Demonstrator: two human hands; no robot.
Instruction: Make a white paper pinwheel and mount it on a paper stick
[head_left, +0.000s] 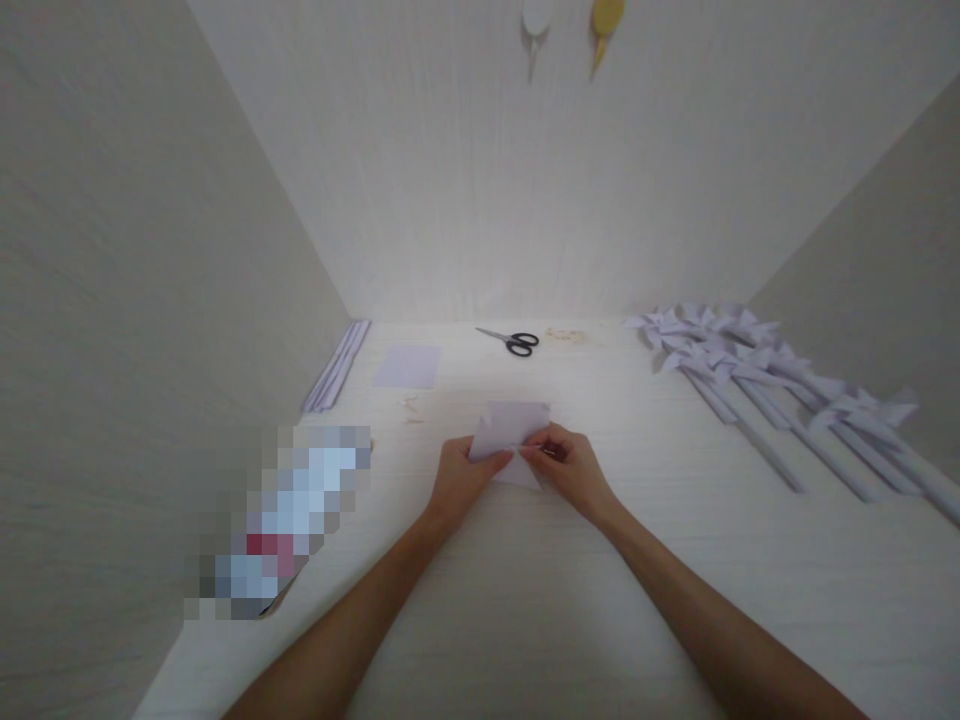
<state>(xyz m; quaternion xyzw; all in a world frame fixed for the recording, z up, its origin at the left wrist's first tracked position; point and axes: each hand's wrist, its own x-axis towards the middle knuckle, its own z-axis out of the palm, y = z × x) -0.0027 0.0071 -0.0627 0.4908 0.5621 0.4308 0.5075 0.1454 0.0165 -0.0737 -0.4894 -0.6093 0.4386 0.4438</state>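
Both forearms are reaching forward over the table point(525, 620), the left hand point(465, 482) and right hand point(571, 470) pinching a folded paper sheet point(510, 428) at mid-table, its lower fold lying hidden behind the fingers.

Black-handled scissors point(511, 341) lie at upper centre of the pale surface point(525, 600). Left of them, a flat paper sheet point(408, 366); further left, folded strips point(337, 366) along the wall. Paper pinwheels point(772, 390) are piled at the right. A blurred patch point(281, 520) sits lower left.
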